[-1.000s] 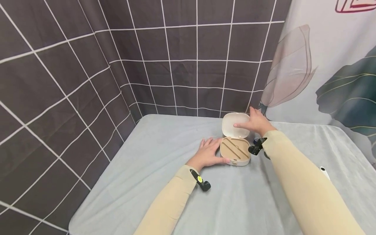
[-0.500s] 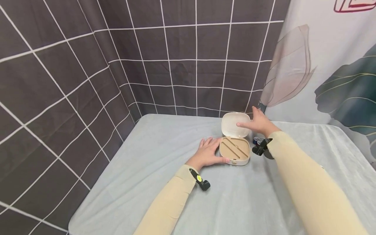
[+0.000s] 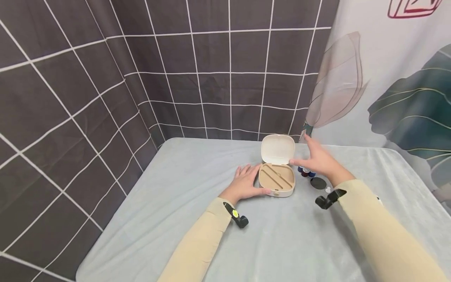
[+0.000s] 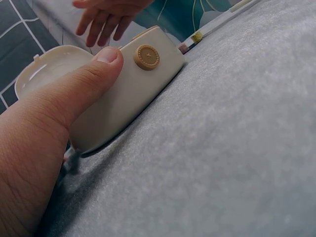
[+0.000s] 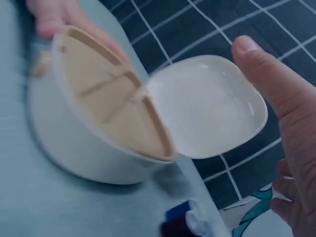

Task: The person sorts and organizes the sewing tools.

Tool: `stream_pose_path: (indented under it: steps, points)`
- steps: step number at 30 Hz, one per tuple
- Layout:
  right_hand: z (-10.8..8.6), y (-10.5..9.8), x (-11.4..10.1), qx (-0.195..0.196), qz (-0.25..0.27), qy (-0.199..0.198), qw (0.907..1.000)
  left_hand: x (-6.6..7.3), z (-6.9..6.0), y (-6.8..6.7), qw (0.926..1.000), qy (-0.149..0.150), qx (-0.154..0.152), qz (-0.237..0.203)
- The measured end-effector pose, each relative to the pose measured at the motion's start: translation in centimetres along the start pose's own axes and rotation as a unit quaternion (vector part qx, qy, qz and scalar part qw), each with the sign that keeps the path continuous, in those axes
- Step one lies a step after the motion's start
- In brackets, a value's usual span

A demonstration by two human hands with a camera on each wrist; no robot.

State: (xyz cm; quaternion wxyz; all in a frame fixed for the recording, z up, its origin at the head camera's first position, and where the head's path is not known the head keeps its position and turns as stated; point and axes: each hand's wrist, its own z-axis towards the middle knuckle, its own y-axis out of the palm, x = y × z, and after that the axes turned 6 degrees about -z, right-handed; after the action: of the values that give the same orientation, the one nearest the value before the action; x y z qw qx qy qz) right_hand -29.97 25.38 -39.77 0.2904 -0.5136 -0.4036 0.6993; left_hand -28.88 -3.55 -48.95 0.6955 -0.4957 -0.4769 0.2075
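Note:
A white sewing box (image 3: 286, 193) with a beige slotted inner tray (image 3: 270, 181) and a button-shaped clasp (image 4: 147, 57) stands on the cloth-covered surface. Its white lid (image 3: 278, 149) is raised at the back. My left hand (image 3: 243, 186) holds the box at its left side, thumb across the front wall and the other fingers spread along the side. Just right of the lid, my right hand (image 3: 318, 158) is in the air with fingers extended and nothing in its grasp. Small dark blue and brown thread spools (image 3: 305, 172) are beneath it, partly hidden by the hand.
A flat black disc (image 3: 318, 183) and a small white piece (image 3: 328, 189) lie right of the box. Past the right forearm a white object (image 3: 378, 199) is mostly hidden. Dark grid-patterned curtain (image 3: 211, 86) borders the back and left of the light grey cloth (image 3: 197, 168).
My right hand has drawn away from the lid toward the right, uncovering the black disc and more of the spools. The lid stays raised, and my left hand keeps its place on the box.

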Motion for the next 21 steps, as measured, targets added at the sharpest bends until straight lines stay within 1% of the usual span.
stream_pose_path:
  steps: [3,5,9,15,21]
  points:
    - [-1.4,1.2,-0.2,-0.001,-0.007,-0.019,0.9998,0.1,-0.1,-0.1,1.0,0.002,-0.001,0.0]
    - [-2.3,2.1,-0.5,-0.002,-0.001,-0.031,0.9995,0.1,-0.2,-0.2,1.0,0.005,-0.001,0.003]
    - [-3.6,3.7,-1.1,-0.007,0.005,-0.033,0.9994,0.2,-0.3,-0.3,1.0,0.008,0.0,0.001]
    - [-4.7,5.3,-1.5,-0.003,0.001,-0.038,0.9993,0.2,-0.2,-0.4,0.9999,0.007,-0.003,0.009]
    - [-5.3,6.6,-1.2,-0.01,0.016,-0.038,0.9991,0.3,-0.4,-0.4,0.9999,0.011,-0.002,0.006]
